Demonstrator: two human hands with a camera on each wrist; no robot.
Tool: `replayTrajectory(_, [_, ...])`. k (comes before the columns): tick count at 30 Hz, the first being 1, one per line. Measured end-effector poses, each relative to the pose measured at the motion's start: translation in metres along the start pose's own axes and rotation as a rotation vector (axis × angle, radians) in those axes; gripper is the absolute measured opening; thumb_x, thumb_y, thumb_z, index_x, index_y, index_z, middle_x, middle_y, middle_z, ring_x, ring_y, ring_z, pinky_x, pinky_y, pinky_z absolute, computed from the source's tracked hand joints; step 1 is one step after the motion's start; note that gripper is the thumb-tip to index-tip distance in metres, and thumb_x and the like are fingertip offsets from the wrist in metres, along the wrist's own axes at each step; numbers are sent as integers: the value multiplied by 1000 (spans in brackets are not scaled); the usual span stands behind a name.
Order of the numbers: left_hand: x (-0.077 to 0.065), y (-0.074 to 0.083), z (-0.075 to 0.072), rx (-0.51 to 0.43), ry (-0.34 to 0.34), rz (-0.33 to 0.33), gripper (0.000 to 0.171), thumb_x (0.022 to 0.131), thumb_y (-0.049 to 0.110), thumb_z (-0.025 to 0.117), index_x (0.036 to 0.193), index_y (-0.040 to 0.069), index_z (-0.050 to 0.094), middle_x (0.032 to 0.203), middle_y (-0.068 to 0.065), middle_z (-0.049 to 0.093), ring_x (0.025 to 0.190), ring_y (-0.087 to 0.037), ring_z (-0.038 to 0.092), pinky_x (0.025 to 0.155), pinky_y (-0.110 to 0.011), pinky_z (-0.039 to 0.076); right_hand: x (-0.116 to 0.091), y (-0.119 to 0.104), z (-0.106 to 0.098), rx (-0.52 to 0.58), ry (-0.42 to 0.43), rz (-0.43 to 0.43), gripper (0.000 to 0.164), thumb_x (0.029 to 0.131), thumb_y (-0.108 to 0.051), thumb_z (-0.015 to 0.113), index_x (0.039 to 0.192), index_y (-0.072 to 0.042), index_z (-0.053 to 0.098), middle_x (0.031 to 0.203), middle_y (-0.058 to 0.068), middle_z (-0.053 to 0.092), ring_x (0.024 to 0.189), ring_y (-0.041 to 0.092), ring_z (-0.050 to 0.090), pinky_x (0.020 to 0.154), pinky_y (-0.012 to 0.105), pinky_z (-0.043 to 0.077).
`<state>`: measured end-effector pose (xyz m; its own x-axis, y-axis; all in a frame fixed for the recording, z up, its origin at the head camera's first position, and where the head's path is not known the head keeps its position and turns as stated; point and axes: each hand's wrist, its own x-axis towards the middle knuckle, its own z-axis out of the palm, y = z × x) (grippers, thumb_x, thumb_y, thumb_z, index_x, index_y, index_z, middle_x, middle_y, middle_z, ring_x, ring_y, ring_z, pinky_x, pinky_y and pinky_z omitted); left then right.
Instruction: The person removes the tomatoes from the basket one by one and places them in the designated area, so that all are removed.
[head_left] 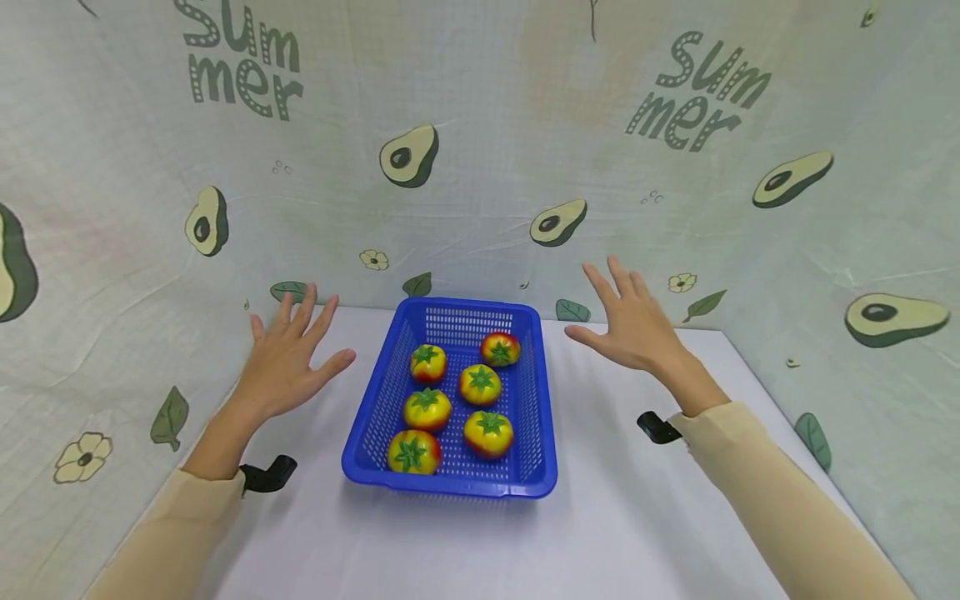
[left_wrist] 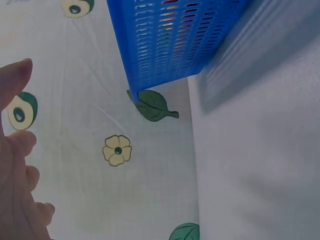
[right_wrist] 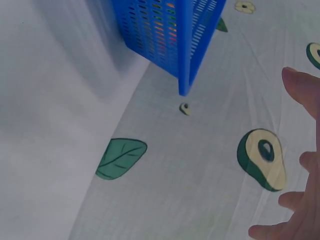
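A blue plastic basket with slotted walls stands on the white table. Inside it lie several yellow-and-red toy fruits with green leafy tops, looking like tomatoes or persimmons. My left hand is held up to the left of the basket, fingers spread and touching nothing. To the right, my right hand is raised with its fingers spread too, apart from the basket. Both wrist views show the basket's side wall and part of each hand; the fruits show only as colour through the slots.
A pale cloth printed with avocados, leaves, flowers and lettering hangs behind the table and along both sides. The white table top runs in front of the basket. A black wrist mount sits at the left cuff, another at the right.
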<state>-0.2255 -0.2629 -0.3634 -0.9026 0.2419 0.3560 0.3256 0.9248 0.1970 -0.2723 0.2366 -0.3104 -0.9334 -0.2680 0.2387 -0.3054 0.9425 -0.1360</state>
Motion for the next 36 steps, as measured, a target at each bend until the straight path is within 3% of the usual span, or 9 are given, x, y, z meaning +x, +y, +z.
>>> replayTrajectory(12, [-2, 6, 10, -256, -42, -35, 89, 104, 56, 56, 171, 14, 15, 177, -19, -2, 161, -51, -5, 115, -85, -7, 18, -23, 5, 112, -24, -44, 100, 96, -61, 68, 172, -25, 14, 179, 17, 5, 160, 50, 15, 113, 80, 34])
replayTrajectory(20, [-3, 11, 15, -433, -97, -77, 85, 107, 48, 56, 172, 20, 11, 179, -14, -6, 162, -49, -4, 114, -88, 7, 32, -40, 8, 173, -53, -88, 99, 95, -57, 71, 172, -28, 16, 179, 15, 7, 160, 50, 17, 114, 79, 33])
replayTrajectory(29, [-5, 15, 23, -533, -103, -88, 80, 107, 44, 56, 172, 20, 14, 179, -17, 0, 162, -50, 4, 112, -88, 15, 42, -58, 10, 213, -82, -128, 98, 95, -56, 73, 171, -26, 19, 178, 15, 10, 160, 48, 20, 115, 77, 34])
replayTrajectory(36, [-8, 17, 29, -611, -136, -66, 78, 107, 43, 58, 172, 23, 19, 179, -14, 2, 161, -50, 11, 114, -77, 31, 52, -69, 14, 243, -114, -151, 95, 95, -55, 73, 170, -26, 24, 178, 17, 12, 159, 49, 22, 115, 77, 34])
